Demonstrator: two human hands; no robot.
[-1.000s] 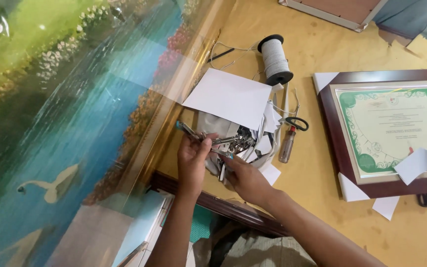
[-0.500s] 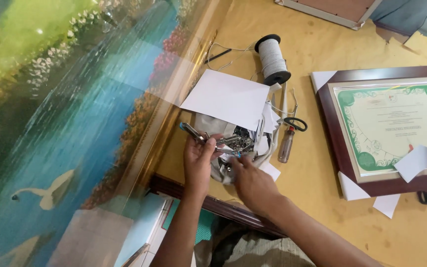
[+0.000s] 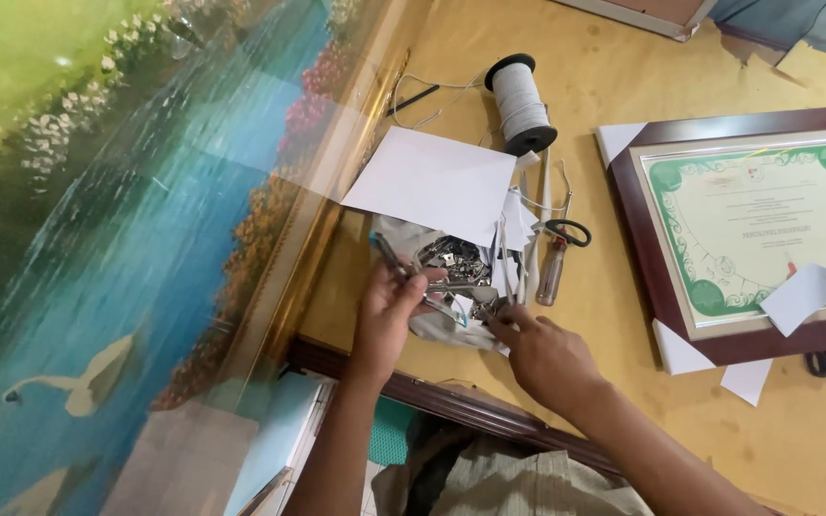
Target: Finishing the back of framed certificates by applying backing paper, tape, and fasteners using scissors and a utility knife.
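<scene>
A clear plastic bag of small metal fittings (image 3: 451,260) lies on the yellow table, half under a white paper sheet (image 3: 435,183). My left hand (image 3: 386,315) grips a thin metal tool (image 3: 392,256) whose tip pokes up beside the bag, and its fingers touch the bag's edge. My right hand (image 3: 539,352) reaches in from the right, its fingertips pinched on a small metal fitting (image 3: 486,308) at the bag's near edge.
A large framed landscape painting (image 3: 126,239) fills the left. A spool of white cord (image 3: 520,103), scissors (image 3: 566,231) and a screwdriver (image 3: 551,272) lie behind the bag. A dark-framed green certificate (image 3: 757,222) with white paper corners sits at right.
Both hands have stayed at the bag of fittings, shifting slightly; my right hand's fingers have closed in on a fitting at the bag's edge.
</scene>
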